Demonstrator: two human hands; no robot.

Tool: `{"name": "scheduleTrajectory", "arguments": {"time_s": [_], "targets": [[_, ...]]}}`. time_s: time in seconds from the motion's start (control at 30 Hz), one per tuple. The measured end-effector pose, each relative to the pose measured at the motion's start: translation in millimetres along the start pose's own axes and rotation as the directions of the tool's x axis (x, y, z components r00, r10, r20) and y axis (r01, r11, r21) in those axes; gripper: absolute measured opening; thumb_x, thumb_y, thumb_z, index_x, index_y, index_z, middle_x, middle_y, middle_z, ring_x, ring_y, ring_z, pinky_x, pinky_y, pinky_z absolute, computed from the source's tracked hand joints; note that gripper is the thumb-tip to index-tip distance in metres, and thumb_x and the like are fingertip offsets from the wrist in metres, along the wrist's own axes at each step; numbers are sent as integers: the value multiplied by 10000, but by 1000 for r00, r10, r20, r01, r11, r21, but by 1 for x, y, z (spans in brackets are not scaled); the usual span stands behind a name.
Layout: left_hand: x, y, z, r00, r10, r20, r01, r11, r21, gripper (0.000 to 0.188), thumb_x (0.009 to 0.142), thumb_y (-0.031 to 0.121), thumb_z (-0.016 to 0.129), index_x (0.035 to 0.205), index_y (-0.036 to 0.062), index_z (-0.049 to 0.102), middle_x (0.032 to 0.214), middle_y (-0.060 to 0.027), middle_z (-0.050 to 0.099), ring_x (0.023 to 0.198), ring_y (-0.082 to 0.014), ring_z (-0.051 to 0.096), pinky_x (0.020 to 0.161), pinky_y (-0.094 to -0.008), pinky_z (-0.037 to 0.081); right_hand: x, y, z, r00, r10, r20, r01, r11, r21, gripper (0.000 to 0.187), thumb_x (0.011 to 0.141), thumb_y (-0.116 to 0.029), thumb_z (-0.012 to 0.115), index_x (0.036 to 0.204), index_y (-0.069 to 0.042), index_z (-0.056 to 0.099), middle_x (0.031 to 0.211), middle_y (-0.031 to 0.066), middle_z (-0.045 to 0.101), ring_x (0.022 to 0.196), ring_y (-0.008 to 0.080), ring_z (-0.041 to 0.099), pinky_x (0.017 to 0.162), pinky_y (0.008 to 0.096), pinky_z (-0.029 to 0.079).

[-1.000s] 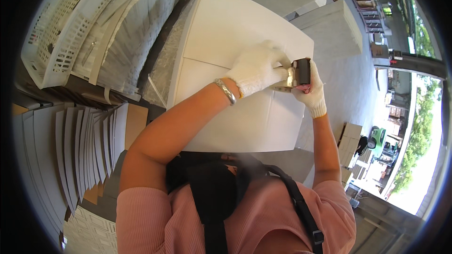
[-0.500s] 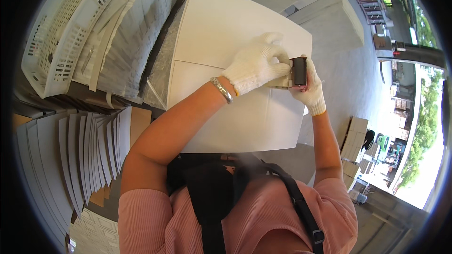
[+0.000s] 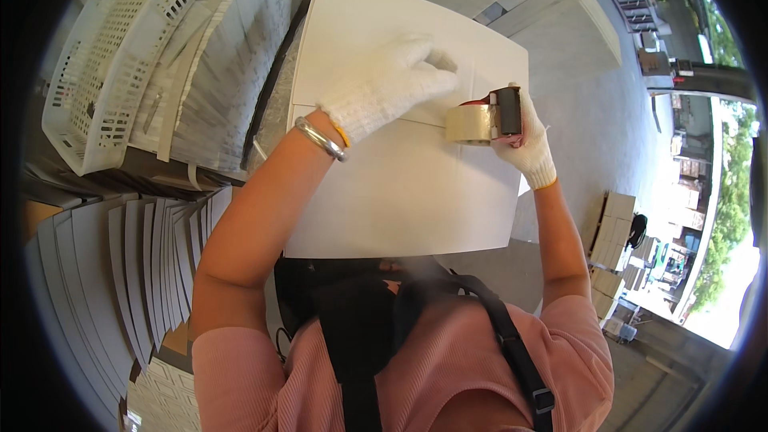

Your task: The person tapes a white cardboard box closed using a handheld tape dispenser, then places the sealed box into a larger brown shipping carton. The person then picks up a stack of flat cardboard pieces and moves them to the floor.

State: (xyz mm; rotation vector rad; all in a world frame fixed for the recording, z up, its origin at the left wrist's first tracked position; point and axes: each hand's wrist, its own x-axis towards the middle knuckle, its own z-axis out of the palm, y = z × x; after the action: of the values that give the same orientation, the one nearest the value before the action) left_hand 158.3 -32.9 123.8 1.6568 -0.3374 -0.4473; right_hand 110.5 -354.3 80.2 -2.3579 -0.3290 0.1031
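Note:
My right hand (image 3: 534,140), in a white knit glove, grips a tape dispenser (image 3: 510,112) with a dark roller and a wide roll of pale tape (image 3: 470,124). It is over the right side of a large white cardboard piece (image 3: 400,200), which has a seam across it. My left hand (image 3: 396,84), gloved alike, hovers over or rests on the cardboard's far part; contact cannot be made out. Its fingers are curved, with a gap between thumb and forefinger, and nothing shows in them. Left of the dispenser, the two are apart.
A white perforated plastic basket (image 3: 88,116) stands at the far left beside a wrapped grey-white stack (image 3: 232,56). Many grey cardboard sheets (image 3: 120,272) stand on edge at the near left. Pale stacked boards (image 3: 568,40) lie beyond the cardboard, and cartons (image 3: 614,228) sit at the right.
My left hand has moved left, away from the tape dispenser, and its fingers have parted. The tape roll now shows fully. My right hand keeps the dispenser in nearly the same place.

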Motion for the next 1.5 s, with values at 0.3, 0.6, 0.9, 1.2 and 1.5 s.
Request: {"name": "scheduleTrajectory", "arguments": {"time_s": [0.3,0.6,0.9,1.2,1.5], "targets": [[-5,-6,52,996,75,-56,-56,957,285,510,810,457,728,1173,101,686,1113,-142,690,1013,-315,677,886,-402,529,1,-8,-5,998,-46,46,47,998,-40,879,634,91,661,1476,-32,442,1393,164,589,1297,313,580,1082,350,450],[-12,-23,76,994,108,-36,-90,943,321,600,786,392,782,1297,115,628,1057,-155,718,961,-338,693,850,-422,546,0,-5,1,999,-7,31,7,1000,22,839,674,93,672,1471,-32,440,1353,162,602,1256,297,599,1068,350,462],[-11,-12,69,984,178,-23,-163,940,300,622,773,398,798,1299,115,626,1113,-146,696,980,-346,684,861,-419,549,-4,-20,-1,997,-64,-52,63,998,-9,877,688,40,761,1498,-35,433,1384,167,610,1270,294,604,1061,361,479],[-8,-18,54,979,204,-15,-178,886,428,544,756,363,811,1202,96,651,1128,-132,659,1013,-342,658,868,-431,543,3,-50,-2,998,34,-50,-27,991,135,1014,605,-51,889,1515,-39,442,1348,142,637,1220,230,614,1049,367,475],[-21,-26,47,938,331,-107,-299,924,240,603,725,378,868,1204,81,654,1092,-113,660,982,-284,654,858,-396,531,7,-59,2,995,69,-66,-19,822,569,1209,550,-271,993,1558,-17,376,1333,175,638,1182,247,635,1042,400,489]]}}
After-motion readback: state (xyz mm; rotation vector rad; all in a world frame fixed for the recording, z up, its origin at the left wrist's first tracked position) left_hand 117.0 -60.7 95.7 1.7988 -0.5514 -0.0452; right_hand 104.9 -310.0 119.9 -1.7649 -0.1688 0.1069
